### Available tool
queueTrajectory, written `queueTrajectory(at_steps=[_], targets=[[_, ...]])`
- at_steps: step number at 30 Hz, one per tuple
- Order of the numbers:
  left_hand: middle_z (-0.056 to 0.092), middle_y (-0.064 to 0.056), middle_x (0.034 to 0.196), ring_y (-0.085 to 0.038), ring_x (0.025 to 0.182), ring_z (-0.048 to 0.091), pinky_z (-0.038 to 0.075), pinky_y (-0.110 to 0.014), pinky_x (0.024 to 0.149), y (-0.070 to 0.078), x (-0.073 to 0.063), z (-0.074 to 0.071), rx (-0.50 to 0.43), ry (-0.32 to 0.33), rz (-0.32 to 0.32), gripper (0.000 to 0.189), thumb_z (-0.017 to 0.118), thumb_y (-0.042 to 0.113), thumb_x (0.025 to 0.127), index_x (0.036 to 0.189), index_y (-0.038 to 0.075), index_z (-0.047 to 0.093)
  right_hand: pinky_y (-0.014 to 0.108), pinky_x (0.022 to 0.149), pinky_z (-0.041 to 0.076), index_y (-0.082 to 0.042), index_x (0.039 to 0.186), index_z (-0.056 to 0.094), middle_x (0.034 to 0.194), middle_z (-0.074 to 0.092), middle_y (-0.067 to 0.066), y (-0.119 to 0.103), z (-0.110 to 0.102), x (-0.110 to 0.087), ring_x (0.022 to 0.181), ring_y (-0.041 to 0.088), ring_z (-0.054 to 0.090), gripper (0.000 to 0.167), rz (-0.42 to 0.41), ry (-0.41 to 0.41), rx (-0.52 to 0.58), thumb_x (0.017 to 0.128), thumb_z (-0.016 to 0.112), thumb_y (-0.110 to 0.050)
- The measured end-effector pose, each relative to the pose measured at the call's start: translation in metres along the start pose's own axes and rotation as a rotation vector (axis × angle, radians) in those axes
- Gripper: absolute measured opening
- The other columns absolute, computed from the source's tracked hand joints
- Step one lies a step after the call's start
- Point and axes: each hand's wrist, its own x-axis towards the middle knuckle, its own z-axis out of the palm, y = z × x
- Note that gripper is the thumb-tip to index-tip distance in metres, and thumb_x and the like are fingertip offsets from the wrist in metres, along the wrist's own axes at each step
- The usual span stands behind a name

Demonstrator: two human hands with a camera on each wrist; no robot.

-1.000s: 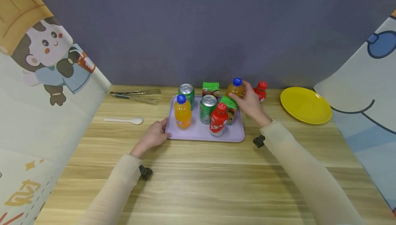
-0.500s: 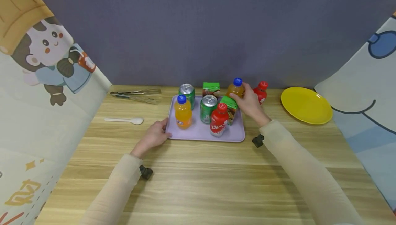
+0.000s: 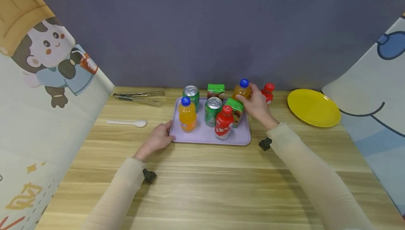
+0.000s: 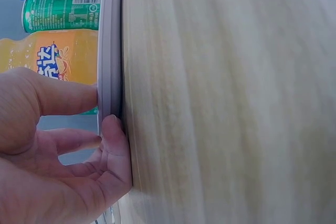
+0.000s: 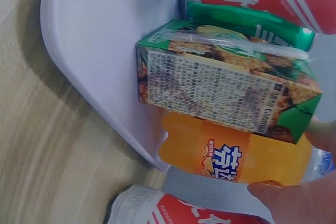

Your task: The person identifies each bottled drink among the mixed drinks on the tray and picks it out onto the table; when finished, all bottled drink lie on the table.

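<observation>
The right hand (image 3: 257,106) pinches a blue-capped orange bottle (image 3: 241,91) between thumb and fingers at the back right corner of the lilac tray (image 3: 202,138), beside a green-topped carton (image 3: 236,112). The left hand (image 3: 157,138) grips the tray at its front left corner. Near its front edge stand another orange bottle (image 3: 187,116) and, farther right, a red bottle (image 3: 223,125), with 2 green cans (image 3: 212,113) behind. A yellow plate (image 3: 314,108) lies near the table's back right corner

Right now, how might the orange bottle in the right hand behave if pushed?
The orange bottle looks filled nearly to its neck, so probably heavy for its size. Its smooth, rounded sides may slip in the right hand. Tall and narrow, it could tip if pushed near the blue cap.
</observation>
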Motion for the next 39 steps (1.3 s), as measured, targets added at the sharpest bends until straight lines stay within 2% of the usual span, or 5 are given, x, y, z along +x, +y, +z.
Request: queueTrajectory(at_steps=[6,16,21,28,39], targets=[[0.06,-0.018,0.104,-0.026,0.088,0.056,0.049,-0.039,0.08,0.001,-0.001,0.0,0.007,-0.005,-0.004,0.071,0.069,0.009,0.085,0.144,-0.007,0.033,0.043,0.095,0.044,0.004,0.138,0.041,0.129,0.053,0.023,-0.009,-0.007,-0.001,0.115,0.035,0.053,0.063,-0.072,0.064,0.042,0.088,0.07,-0.021],[0.06,-0.018,0.103,-0.026,0.088,0.056,0.049,-0.039,0.08,0.002,-0.002,-0.001,0.0,-0.009,-0.01,0.071,0.069,0.008,0.085,0.144,-0.007,0.032,0.045,0.094,0.044,0.005,0.137,0.04,0.128,0.054,0.023,-0.025,-0.024,-0.002,0.112,0.035,0.055,0.061,-0.122,0.077,0.06,0.089,0.069,-0.02],[0.06,-0.018,0.104,-0.026,0.088,0.056,0.049,-0.039,0.081,0.002,-0.003,-0.001,-0.002,-0.009,-0.013,0.072,0.069,0.009,0.085,0.144,-0.007,0.032,0.042,0.094,0.045,0.005,0.138,0.04,0.129,0.053,0.022,-0.03,-0.034,-0.002,0.114,0.033,0.055,0.06,-0.152,0.075,0.111,0.09,0.067,-0.018],[0.06,-0.019,0.104,-0.026,0.088,0.057,0.049,-0.039,0.08,0.002,-0.002,-0.001,0.003,-0.008,-0.002,0.071,0.069,0.008,0.085,0.144,-0.008,0.032,0.037,0.096,0.043,0.004,0.139,0.04,0.131,0.053,0.019,-0.041,-0.051,-0.005,0.118,0.028,0.053,0.059,-0.168,0.07,0.165,0.09,0.067,-0.016],[0.061,-0.02,0.104,-0.027,0.088,0.056,0.049,-0.039,0.079,0.001,-0.001,-0.001,0.004,-0.009,0.008,0.07,0.068,0.008,0.086,0.143,-0.008,0.032,0.035,0.096,0.043,0.001,0.142,0.037,0.136,0.049,0.018,-0.049,-0.065,-0.014,0.12,0.028,0.051,0.062,-0.134,0.035,0.182,0.092,0.065,-0.021]])
